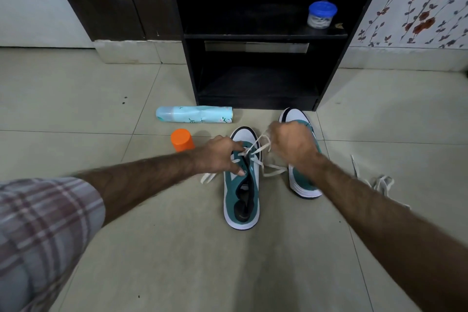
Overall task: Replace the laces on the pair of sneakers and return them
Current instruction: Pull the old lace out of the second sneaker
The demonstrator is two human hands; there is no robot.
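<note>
On the tiled floor [76, 99] before a dark shelf unit [253, 83] stand two green-and-white sneakers; the near sneaker [241, 197] sits between the person's forearms, the second sneaker [302, 185] just beside it on the right; the left hand [220, 154] rests on the near shoe's eyelet area with its fingers curled at the white lace [255, 145], steadying the upper; the right hand [291, 142] is closed round the lace's free length, drawn up taut; a loose lace [379, 182] lies well apart on the right; the lace looks soft, light and limp, so it is best pinched near its stiff tip, while the shoe seems light and wants holding down.
</note>
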